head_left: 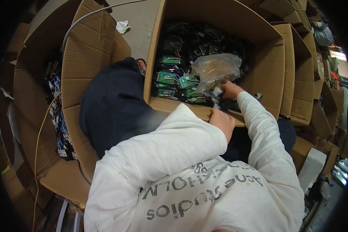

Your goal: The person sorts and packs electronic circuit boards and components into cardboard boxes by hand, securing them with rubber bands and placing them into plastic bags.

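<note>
Over the near rim of an open cardboard box [272, 79], my left hand [223, 123] is closed, its fingertips at a small white connector-like piece [216, 103]. What it grips is too small to make out. Just beyond it, my right hand [232, 90] is closed beside the mouth of a clear plastic bag [216, 65]. A whitish piece [217, 91] shows at its fingertips, but the fingers hide most of it. Yellowish things show through the bag, which rests on green circuit boards [167, 77] with coloured wires inside the box.
Left of my leg [116, 104] stands another open box [83, 77] holding blue and black wire bundles [58, 104]. A grey cable [71, 29] and a yellow cable [46, 112] cross it. More cartons [301, 77] crowd the right. A crumpled white scrap [122, 27] lies on the floor.
</note>
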A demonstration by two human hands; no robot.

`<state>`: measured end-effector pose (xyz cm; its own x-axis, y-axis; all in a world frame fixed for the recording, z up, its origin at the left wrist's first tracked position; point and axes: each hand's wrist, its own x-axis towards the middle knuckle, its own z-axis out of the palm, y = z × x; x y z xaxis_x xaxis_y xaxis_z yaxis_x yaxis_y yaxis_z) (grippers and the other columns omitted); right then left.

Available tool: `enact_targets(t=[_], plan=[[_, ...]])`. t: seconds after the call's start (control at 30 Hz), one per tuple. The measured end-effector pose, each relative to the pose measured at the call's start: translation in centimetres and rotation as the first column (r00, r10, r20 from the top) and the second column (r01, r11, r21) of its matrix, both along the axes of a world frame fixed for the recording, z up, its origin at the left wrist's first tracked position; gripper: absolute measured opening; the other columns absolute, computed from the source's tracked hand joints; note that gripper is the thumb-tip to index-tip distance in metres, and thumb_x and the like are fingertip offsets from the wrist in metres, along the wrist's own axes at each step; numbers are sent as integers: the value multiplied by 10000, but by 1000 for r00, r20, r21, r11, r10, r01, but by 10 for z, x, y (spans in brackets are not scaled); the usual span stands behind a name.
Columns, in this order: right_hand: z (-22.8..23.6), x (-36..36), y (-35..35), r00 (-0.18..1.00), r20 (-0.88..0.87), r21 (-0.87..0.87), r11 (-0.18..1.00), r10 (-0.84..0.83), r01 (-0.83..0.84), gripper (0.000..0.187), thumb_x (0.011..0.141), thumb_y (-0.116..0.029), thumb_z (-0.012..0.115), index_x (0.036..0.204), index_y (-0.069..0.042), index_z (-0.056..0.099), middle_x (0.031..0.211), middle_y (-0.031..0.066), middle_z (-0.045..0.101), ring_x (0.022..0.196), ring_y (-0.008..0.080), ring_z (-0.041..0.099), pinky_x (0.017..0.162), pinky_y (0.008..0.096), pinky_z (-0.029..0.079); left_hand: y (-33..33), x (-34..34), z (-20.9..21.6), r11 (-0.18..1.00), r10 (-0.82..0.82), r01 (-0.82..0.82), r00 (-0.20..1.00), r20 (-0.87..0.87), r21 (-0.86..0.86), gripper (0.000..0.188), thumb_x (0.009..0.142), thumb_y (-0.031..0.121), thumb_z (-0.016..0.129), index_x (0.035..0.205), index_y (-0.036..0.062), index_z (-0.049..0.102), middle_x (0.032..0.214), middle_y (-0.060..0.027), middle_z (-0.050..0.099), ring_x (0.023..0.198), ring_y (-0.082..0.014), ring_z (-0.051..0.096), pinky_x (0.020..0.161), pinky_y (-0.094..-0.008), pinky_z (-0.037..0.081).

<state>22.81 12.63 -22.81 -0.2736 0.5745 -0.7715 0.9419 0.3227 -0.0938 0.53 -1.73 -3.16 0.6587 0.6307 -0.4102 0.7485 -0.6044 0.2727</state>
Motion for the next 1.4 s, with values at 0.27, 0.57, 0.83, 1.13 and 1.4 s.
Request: enact_targets(t=[0.27,0.57,0.83,1.13,1.4], plan=[[-7,134,13,716,-91,37,716,-692,697,345,917,-284,654,1149,-32,695,955,137,730,839,260,664,800,411,514,2,5,5,1000,-13,13,999,39,20,379,990,242,486,1337,104,548,1103,-60,673,1065,-242,634,906,-455,406],[5,94,-14,868,454,-68,963,-202,260,571,978,-586,515,1347,-165,629,1294,158,663,1206,351,605,1042,423,437,2,-2,4,1000,-13,12,999,37,16,375,988,243,487,1327,96,549,1118,-72,669,1071,-248,631,905,-452,410],[82,90,5,819,131,-84,817,-559,571,456,998,-477,569,928,-70,762,844,85,699,811,215,603,759,371,479,16,-7,12,998,15,-7,993,119,-63,435,992,454,520,1186,78,624,1088,-85,677,1045,-240,638,831,-398,422],[282,-5,-68,152,-824,-208,540,-546,816,338,1057,-402,496,994,-85,595,816,-33,475,691,45,411,603,221,363,56,13,12,445,856,-155,363,368,-882,797,949,680,487,1222,-65,556,1157,-208,665,1077,-333,662,928,-432,493],[279,-58,-107,383,-918,290,824,97,487,428,1063,-430,426,1035,-41,600,1050,103,459,820,166,487,783,293,408,86,-10,44,76,989,481,-144,7,-873,472,1029,486,523,1201,55,612,1110,-82,700,994,-203,683,875,-356,571]])
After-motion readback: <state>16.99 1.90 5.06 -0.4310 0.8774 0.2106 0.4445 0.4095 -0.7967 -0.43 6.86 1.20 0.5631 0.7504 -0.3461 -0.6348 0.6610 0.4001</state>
